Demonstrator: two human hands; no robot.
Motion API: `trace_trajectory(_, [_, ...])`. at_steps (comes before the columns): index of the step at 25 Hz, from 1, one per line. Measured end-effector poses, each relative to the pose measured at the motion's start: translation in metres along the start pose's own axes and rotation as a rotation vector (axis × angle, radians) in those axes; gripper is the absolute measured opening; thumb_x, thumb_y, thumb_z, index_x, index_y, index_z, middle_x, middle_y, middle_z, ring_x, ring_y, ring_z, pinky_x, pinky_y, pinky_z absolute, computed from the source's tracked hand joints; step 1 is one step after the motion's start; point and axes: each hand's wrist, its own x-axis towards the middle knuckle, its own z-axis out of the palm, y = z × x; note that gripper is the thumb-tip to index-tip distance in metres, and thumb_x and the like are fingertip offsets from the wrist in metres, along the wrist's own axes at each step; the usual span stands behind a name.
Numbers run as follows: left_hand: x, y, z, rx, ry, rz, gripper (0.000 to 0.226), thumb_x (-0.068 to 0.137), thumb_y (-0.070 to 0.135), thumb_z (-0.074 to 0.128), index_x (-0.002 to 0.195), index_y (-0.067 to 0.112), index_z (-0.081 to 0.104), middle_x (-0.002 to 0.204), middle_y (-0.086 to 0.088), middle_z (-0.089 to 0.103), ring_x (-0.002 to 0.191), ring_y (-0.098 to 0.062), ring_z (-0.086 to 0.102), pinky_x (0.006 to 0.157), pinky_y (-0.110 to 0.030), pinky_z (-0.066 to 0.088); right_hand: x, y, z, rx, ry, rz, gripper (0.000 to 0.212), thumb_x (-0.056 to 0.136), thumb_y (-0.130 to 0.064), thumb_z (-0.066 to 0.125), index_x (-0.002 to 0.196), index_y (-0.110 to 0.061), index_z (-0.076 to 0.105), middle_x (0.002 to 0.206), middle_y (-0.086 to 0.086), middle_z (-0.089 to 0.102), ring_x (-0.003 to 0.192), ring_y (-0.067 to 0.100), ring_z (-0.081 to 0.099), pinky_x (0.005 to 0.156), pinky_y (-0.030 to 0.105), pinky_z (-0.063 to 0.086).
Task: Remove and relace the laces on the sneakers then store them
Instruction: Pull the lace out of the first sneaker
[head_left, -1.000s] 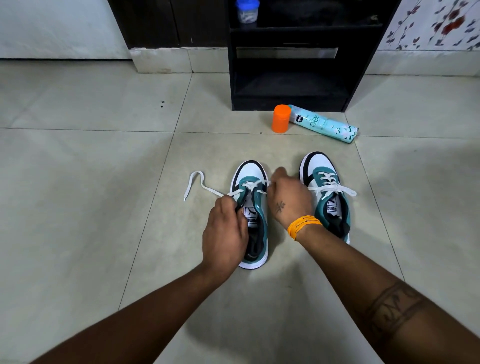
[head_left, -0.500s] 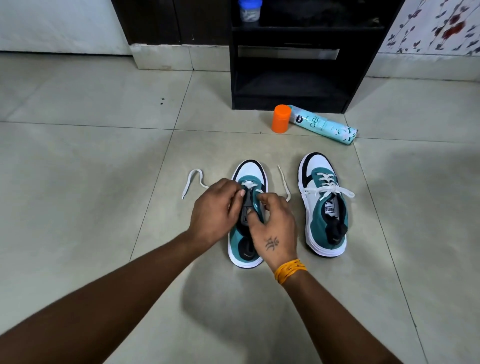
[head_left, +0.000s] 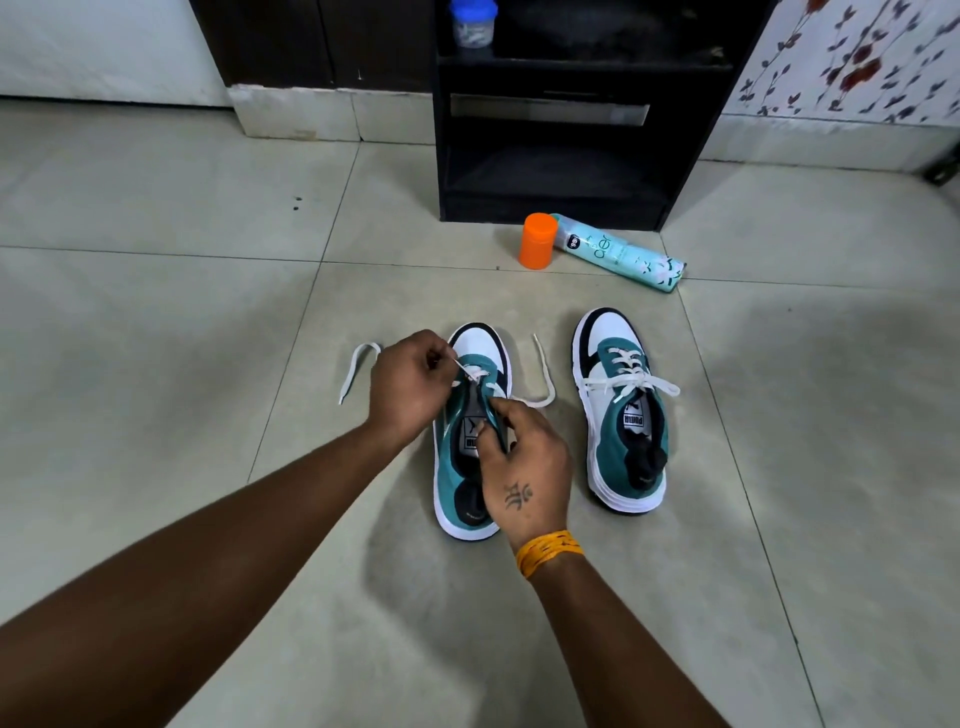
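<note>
- Right now the left sneaker (head_left: 470, 431), centre of frame on the floor (head_left: 156, 312), is the one being worked; toe points up-frame, heel toward the person.
- Its lace (head_left: 540, 384) sits only in the eyelets nearest the toe. One loose end trails out left of the shoe, the other curls on the tile btw the two shoes.
- Left hand (head_left: 408, 387), grip clenched on the lace: thumb & fingertips pinch a short bit right at the front eyelets, pulling up and away.
- Right hand (head_left: 524, 467), grip grasping the shoe's upper: fingers pinch the eyelet edge / tongue area beside the label, prob. steadying it. Can't tell if it also has lace under the fingers.
- Step in hand, as I read it: lacing work on shoe 1, at the lowest rows. Whether the lace is coming out or going back in can't be read from this alone.
- Next move calls for: keep the upper pinned w/ the right hand, draw the pinched bit clear through its eyelet w/o snagging, then pick up a loose end.
- Right sneaker (head_left: 621, 410), just right of centre, near the first but apart: fully laced, bow tied, untouched-looking. Its turn is yet to come.
- Further out, above the shoes: orange bottle (head_left: 537, 240) upright, teal spray can (head_left: 618, 252) lying on its side touching it.
- Top centre: black shelf unit (head_left: 550, 171), likely storage spot; small blue-lidded jar (head_left: 471, 23) on its upper shelf.
</note>
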Motion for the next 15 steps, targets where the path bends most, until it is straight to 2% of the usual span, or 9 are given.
trace_trajectory(2, [-0.006, -0.005, 0.003, -0.047, -0.003, -0.049, 0.014, 0.078, 0.025, 0.059, 0.085, 0.023, 0.071, 0.081, 0.011, 0.075, 0.078, -0.008, 0.071, 0.081, -0.038, 0.059, 0.001, 0.001, 0.001, 0.004, 0.001, 0.013, 0.03, 0.084, -0.019, 0.07, 0.114, -0.019, 0.075, 0.11, -0.003, 0.074, 0.1, 0.02, 0.071, 0.086, 0.037, 0.058])
trace_trajectory(5, [-0.014, -0.007, -0.003, -0.01, -0.091, 0.175, 0.018, 0.083, 0.014, 0.066, 0.095, 0.024, 0.074, 0.094, 0.011, 0.075, 0.088, -0.006, 0.072, 0.083, -0.036, 0.06, 0.0, 0.002, 0.001, -0.001, -0.004, 0.009, 0.031, 0.084, -0.02, 0.071, 0.115, -0.018, 0.075, 0.111, -0.002, 0.074, 0.1, 0.02, 0.071, 0.087, 0.037, 0.057])
trace_trajectory(8, [-0.008, -0.011, -0.009, 0.066, -0.091, 0.311, 0.01, 0.087, 0.012, 0.067, 0.091, 0.019, 0.073, 0.086, 0.007, 0.073, 0.081, -0.015, 0.071, 0.077, -0.041, 0.059, -0.001, 0.002, 0.002, 0.002, -0.009, 0.01, 0.031, 0.084, -0.023, 0.069, 0.115, -0.02, 0.075, 0.111, -0.003, 0.074, 0.101, 0.019, 0.07, 0.088, 0.036, 0.057])
trace_trajectory(9, [-0.006, -0.013, -0.007, 0.032, -0.062, 0.244, 0.008, 0.088, 0.011, 0.066, 0.088, 0.018, 0.071, 0.081, 0.005, 0.073, 0.078, -0.019, 0.071, 0.075, -0.043, 0.059, -0.001, 0.002, 0.002, 0.004, -0.009, 0.014, 0.031, 0.084, -0.023, 0.069, 0.115, -0.02, 0.075, 0.111, -0.004, 0.074, 0.101, 0.018, 0.07, 0.088, 0.036, 0.057])
trace_trajectory(12, [-0.001, -0.004, 0.002, -0.323, -0.006, -0.221, 0.014, 0.094, 0.006, 0.062, 0.085, 0.014, 0.068, 0.082, -0.005, 0.075, 0.08, -0.032, 0.073, 0.079, -0.054, 0.061, -0.001, 0.004, 0.003, 0.011, -0.013, 0.019, 0.031, 0.084, -0.022, 0.07, 0.115, -0.021, 0.074, 0.112, -0.004, 0.074, 0.102, 0.018, 0.07, 0.089, 0.036, 0.057])
trace_trajectory(13, [-0.001, -0.003, 0.002, -0.331, -0.014, -0.227, 0.013, 0.093, 0.007, 0.064, 0.086, 0.018, 0.069, 0.085, -0.003, 0.075, 0.083, -0.028, 0.073, 0.082, -0.052, 0.061, -0.001, 0.005, 0.004, 0.014, -0.016, 0.018, 0.031, 0.084, -0.022, 0.069, 0.115, -0.02, 0.074, 0.113, -0.004, 0.074, 0.103, 0.018, 0.07, 0.09, 0.036, 0.057])
trace_trajectory(15, [-0.005, -0.002, -0.004, -0.173, -0.102, -0.032, 0.011, 0.089, 0.017, 0.071, 0.091, 0.028, 0.071, 0.092, 0.009, 0.076, 0.086, -0.015, 0.073, 0.086, -0.041, 0.06, -0.001, 0.006, 0.005, 0.021, -0.014, 0.014, 0.033, 0.084, -0.021, 0.069, 0.116, -0.019, 0.074, 0.114, -0.004, 0.074, 0.104, 0.017, 0.069, 0.091, 0.036, 0.056])
